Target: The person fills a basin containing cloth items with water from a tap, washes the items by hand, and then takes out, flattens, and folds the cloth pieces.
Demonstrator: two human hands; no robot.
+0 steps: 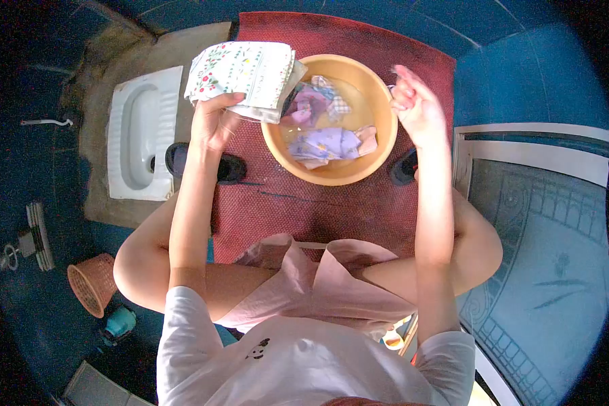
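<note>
My left hand grips a folded white cloth printed with red flowers and green leaves, thumb on top, held up at the left of an orange plastic basin. In the basin's water lie a lavender cloth and, above it, a pink-purple cloth beside a checked piece. My right hand is raised by the basin's right rim with its fingers curled in. A small pale bit shows at the fingertips, too small to name.
Under the basin lies a red textured mat. A white squat toilet is at the left. A pink basket stands lower left, near a teal object. At the right is a white-framed door. Dark shoes flank the basin.
</note>
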